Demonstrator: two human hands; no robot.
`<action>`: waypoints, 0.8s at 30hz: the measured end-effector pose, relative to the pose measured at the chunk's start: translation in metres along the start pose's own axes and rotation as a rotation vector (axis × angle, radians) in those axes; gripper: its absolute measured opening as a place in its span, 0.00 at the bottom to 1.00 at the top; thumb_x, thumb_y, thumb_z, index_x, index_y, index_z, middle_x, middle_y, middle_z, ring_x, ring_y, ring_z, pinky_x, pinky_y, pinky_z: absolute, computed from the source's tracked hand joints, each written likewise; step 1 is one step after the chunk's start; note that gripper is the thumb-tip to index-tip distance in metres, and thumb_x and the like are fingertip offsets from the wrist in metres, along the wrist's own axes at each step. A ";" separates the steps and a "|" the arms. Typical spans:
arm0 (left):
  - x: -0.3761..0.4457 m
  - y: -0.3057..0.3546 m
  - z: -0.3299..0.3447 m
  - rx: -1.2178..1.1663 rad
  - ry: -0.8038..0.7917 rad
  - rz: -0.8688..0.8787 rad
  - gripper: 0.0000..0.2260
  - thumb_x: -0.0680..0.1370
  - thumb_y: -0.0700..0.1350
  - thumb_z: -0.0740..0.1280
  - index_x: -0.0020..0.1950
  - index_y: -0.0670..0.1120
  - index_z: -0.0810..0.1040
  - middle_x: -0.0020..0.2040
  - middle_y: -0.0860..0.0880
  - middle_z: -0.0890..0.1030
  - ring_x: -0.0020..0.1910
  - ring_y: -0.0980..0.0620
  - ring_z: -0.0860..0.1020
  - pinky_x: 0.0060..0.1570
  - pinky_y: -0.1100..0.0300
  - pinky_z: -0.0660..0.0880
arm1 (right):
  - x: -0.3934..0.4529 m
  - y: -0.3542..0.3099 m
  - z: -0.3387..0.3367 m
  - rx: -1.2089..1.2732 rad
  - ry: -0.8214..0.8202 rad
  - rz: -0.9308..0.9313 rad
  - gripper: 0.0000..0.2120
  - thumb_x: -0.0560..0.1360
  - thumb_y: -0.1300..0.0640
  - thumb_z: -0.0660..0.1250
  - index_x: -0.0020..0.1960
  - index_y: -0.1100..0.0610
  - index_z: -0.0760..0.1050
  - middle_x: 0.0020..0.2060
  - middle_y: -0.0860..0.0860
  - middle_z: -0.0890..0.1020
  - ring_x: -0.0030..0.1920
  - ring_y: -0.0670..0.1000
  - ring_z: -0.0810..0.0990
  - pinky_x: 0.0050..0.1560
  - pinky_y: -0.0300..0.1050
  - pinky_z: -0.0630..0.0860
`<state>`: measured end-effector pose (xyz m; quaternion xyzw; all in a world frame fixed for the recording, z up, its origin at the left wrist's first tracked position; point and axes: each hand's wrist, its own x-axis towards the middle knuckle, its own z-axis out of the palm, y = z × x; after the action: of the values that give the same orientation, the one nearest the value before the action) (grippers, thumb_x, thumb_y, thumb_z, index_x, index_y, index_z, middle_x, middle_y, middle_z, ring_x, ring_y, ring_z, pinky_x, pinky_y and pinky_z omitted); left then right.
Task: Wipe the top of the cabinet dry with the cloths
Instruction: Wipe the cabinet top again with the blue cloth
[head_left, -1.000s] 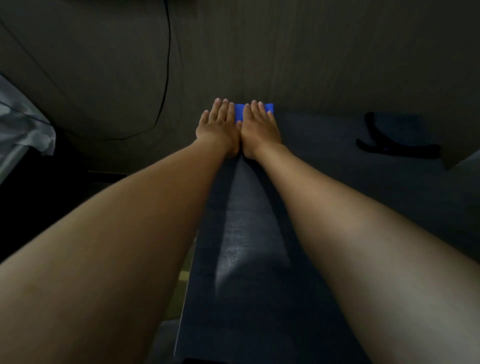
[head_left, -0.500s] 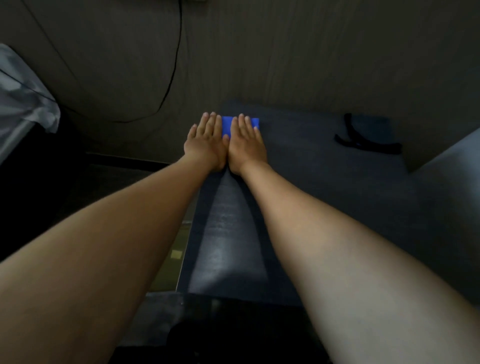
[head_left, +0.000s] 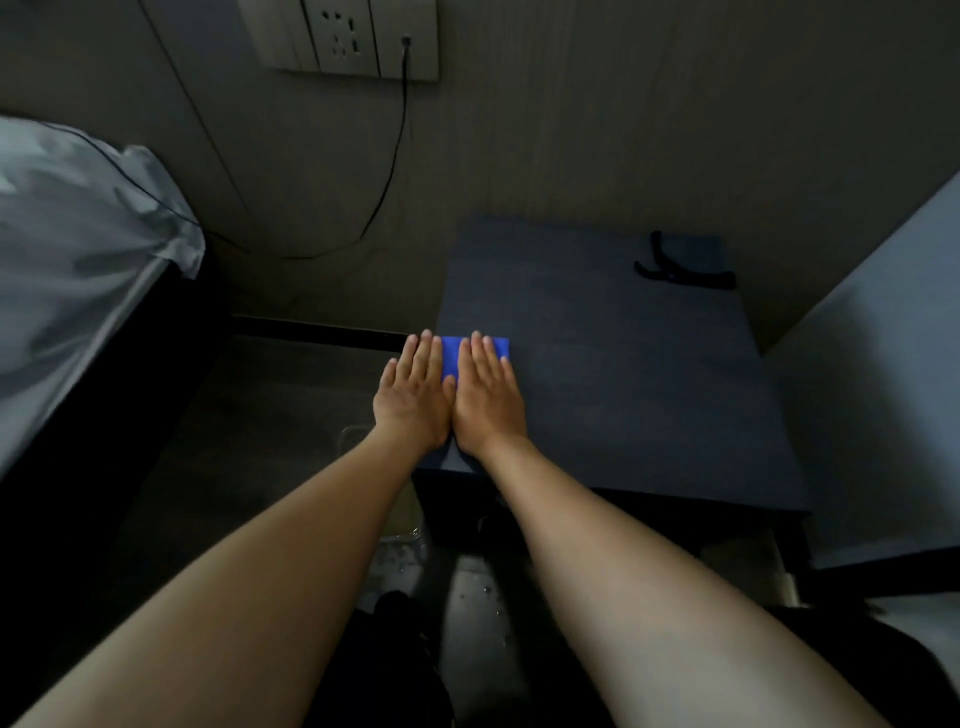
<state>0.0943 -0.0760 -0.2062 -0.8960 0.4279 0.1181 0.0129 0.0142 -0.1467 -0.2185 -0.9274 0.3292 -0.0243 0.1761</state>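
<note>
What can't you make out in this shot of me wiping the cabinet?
Head view only:
- Blue cloth: mostly covered by the flat left hand and right hand; its full extent is hidden.
- Cabinet top: too dim to tell wet from dry.
- Black object at the far right corner: too dark to identify.

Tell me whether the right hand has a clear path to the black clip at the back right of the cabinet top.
Probably yes. The right hand lies flat on the blue cloth near the left edge, and only bare cabinet top lies between it and the black clip. It would have to leave the cloth.
</note>
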 end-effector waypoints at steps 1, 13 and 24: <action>-0.010 0.000 0.002 0.002 0.000 -0.003 0.27 0.84 0.52 0.41 0.80 0.43 0.37 0.80 0.48 0.37 0.79 0.50 0.37 0.77 0.52 0.43 | -0.010 -0.002 0.001 0.006 -0.005 0.000 0.28 0.85 0.51 0.45 0.80 0.61 0.42 0.80 0.56 0.44 0.80 0.52 0.41 0.79 0.49 0.38; -0.079 0.018 0.012 0.102 -0.027 -0.008 0.27 0.84 0.53 0.39 0.78 0.44 0.33 0.79 0.47 0.34 0.78 0.49 0.34 0.77 0.50 0.39 | -0.079 0.001 0.006 0.009 0.000 -0.006 0.27 0.85 0.50 0.43 0.80 0.60 0.42 0.80 0.55 0.44 0.80 0.52 0.41 0.79 0.49 0.39; -0.089 0.095 0.017 0.176 -0.001 0.060 0.28 0.84 0.53 0.40 0.78 0.43 0.32 0.79 0.46 0.34 0.78 0.48 0.33 0.76 0.46 0.35 | -0.110 0.071 -0.017 -0.030 0.031 0.069 0.28 0.85 0.51 0.45 0.80 0.61 0.43 0.80 0.55 0.46 0.80 0.51 0.42 0.79 0.47 0.39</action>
<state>-0.0361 -0.0659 -0.1953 -0.8781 0.4632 0.0808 0.0883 -0.1173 -0.1348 -0.2194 -0.9176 0.3638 -0.0277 0.1576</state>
